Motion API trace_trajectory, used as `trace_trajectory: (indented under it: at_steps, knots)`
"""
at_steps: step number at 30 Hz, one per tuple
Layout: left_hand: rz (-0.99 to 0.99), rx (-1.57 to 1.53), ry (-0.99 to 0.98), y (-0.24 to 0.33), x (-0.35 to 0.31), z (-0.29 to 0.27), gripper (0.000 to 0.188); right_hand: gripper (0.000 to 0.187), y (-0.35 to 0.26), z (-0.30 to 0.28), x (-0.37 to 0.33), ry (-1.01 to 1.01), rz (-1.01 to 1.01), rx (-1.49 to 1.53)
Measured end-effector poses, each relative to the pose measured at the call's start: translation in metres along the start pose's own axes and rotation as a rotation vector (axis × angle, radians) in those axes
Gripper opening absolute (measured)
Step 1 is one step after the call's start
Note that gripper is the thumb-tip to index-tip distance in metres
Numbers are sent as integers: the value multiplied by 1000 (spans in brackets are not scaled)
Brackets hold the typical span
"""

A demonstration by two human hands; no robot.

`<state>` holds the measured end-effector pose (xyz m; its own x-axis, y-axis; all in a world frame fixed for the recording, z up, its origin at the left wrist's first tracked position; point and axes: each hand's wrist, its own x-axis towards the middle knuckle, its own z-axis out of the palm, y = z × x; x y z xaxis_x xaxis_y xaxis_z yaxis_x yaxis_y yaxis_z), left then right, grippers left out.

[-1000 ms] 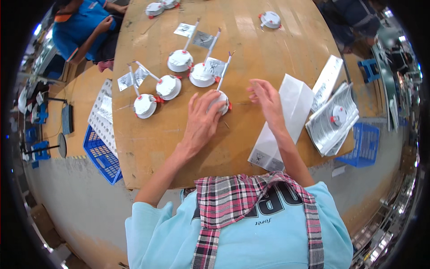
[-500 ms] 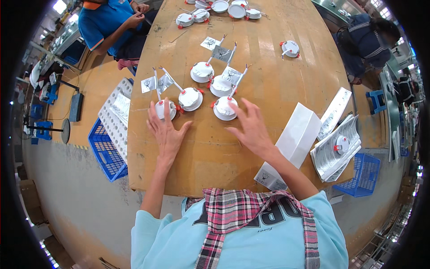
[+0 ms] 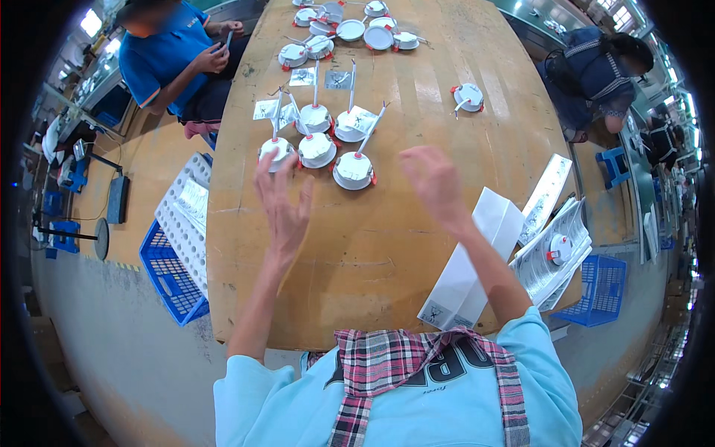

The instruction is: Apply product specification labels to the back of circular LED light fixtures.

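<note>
Several white round downlights with red side clips stand close together on the table. Their wires stick up, some bearing small printed labels. My left hand [image 3: 281, 212] is open, fingers spread, its fingertips over the near edge of the front-left downlight [image 3: 276, 154]; whether they touch it I cannot tell. My right hand [image 3: 434, 186] hovers over the table, right of the front-right downlight [image 3: 353, 170] and apart from it. Motion blurs its fingers, which look curled, and I see nothing in them. Beside its forearm lies a long white folded carton [image 3: 477, 253].
A stack of printed sheets [image 3: 529, 272] bears one downlight [image 3: 558, 249]. Another downlight [image 3: 468, 97] lies at the right, with more at the far end [image 3: 350, 30]. Blue baskets [image 3: 175, 276] flank the wooden table [image 3: 335, 287]. Co-workers are beyond its left and right edges.
The near downlights have shifted away from me and closer together. My right hand has left the front-right downlight and moved right, its fingers drawing in. The whole view has shifted slightly.
</note>
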<state>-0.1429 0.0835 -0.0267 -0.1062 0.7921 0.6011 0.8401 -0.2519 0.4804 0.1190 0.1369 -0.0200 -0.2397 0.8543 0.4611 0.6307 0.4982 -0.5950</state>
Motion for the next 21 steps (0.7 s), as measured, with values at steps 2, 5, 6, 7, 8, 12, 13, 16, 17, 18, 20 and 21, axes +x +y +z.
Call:
trace_trajectory:
  at_steps: [2,5,6,7,8,12,13,16,17,18,20,21]
  knots:
    - [18,-146,-74,20,-17,-6,40,13,29,-20,15,168,111,-6]
    - [46,-225,-191,41,-34,3,37,14,90,-47,42,261,297,-58]
    - [44,-224,-188,45,-37,9,37,18,107,-53,49,264,305,-136]
    - [77,-264,-255,49,-40,14,35,18,121,-57,55,265,301,-138]
    - [112,-302,-323,54,-41,18,33,23,133,-59,61,299,187,-289]
    - [135,-366,-388,76,-51,30,29,30,155,-49,82,181,20,-390]
    - [128,-395,-398,79,-53,32,28,30,162,-45,87,182,17,-388]
    - [118,-441,-403,89,-55,33,25,27,174,-46,95,-18,-111,-470]
    - [110,-452,-399,90,-56,32,23,22,174,-47,97,-5,-98,-439]
    - [109,-452,-399,91,-56,33,23,18,174,-49,98,7,-83,-409]
    - [50,-492,-423,88,-61,31,23,15,147,-48,97,-23,-24,-400]
    - [42,-492,-427,87,-63,31,23,14,131,-45,91,-45,42,-398]
